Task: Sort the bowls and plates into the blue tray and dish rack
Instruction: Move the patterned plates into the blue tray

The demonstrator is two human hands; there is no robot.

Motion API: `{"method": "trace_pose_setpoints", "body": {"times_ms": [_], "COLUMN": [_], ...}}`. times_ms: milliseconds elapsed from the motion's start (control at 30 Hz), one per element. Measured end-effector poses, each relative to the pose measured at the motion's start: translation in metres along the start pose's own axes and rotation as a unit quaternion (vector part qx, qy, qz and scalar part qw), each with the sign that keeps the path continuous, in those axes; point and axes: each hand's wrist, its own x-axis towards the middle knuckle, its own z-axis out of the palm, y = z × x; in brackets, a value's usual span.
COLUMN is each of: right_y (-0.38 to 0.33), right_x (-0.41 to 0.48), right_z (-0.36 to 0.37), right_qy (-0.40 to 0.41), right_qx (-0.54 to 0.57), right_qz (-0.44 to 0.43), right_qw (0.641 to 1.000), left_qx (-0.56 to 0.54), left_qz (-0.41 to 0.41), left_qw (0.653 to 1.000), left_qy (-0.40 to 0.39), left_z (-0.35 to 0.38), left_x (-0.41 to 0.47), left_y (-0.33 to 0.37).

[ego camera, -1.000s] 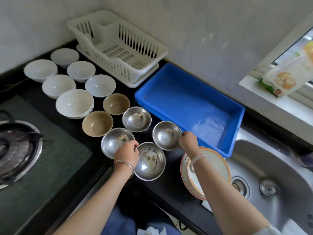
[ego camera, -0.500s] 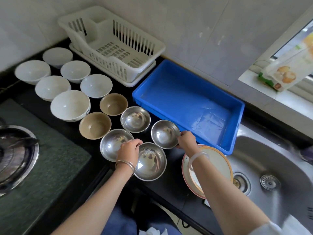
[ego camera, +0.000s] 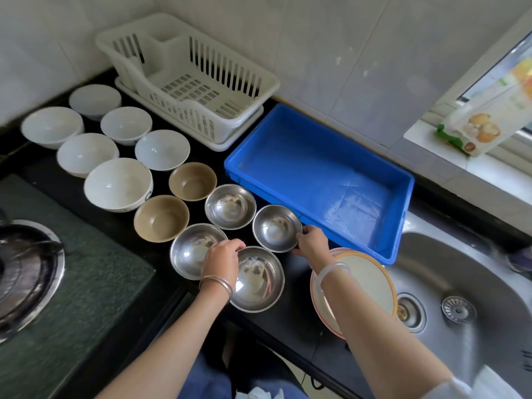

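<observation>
Several steel bowls sit on the black counter. My left hand [ego camera: 222,259] grips the left rim of the nearest steel bowl [ego camera: 257,280]. My right hand [ego camera: 311,243] pinches the right rim of a smaller steel bowl [ego camera: 275,227]. Two more steel bowls [ego camera: 193,246] [ego camera: 230,205] lie beside them. Two tan bowls [ego camera: 161,218] [ego camera: 192,180] and several white bowls [ego camera: 118,184] stand to the left. A stack of plates [ego camera: 371,280] lies under my right forearm. The blue tray [ego camera: 322,180] and the white dish rack [ego camera: 190,82] hold nothing.
A gas stove burner [ego camera: 26,275] on a dark green top is at the left. A steel sink [ego camera: 460,298] lies at the right, below the blue tray's near corner. A printed food packet [ego camera: 486,122] leans on the window sill at the far right.
Both hands keep their hold on the same two steel bowls. The view has shifted slightly; the bowls have not visibly moved.
</observation>
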Motion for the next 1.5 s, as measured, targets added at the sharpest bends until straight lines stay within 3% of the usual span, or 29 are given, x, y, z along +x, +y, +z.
{"method": "trace_pose_setpoints", "body": {"times_ms": [233,433,600,800,1000,1300,1500], "right_y": [-0.002,-0.012,-0.004,0.053,0.107,0.113,0.113], "right_x": [-0.006,-0.029,-0.056,-0.068,-0.081,-0.093,-0.101], "right_z": [-0.003,-0.013,-0.047,-0.113,-0.135,-0.125,-0.115], "right_qy": [-0.026,-0.017,0.142,0.246,0.253,0.295,0.275], "right_qx": [0.012,-0.112,-0.134,-0.159,-0.134,-0.112,-0.106], "right_qz": [0.019,-0.045,-0.159,-0.108,-0.031,-0.005,0.021], "right_qw": [0.999,0.993,0.968,0.95,0.958,0.949,0.955], "left_qx": [0.007,0.015,0.018,-0.02,0.013,0.03,0.044], "left_qz": [0.006,0.011,0.045,0.089,0.092,0.079,0.097], "left_qw": [1.0,1.0,0.998,0.988,0.973,0.98,0.982], "left_qy": [-0.002,-0.016,-0.026,-0.126,-0.21,-0.181,-0.156], "left_z": [-0.001,-0.003,0.002,0.038,0.075,0.084,0.079], "left_x": [0.001,0.003,0.005,-0.005,-0.019,-0.022,-0.013], "left_y": [0.001,0.007,0.033,0.085,0.109,0.116,0.117]}}
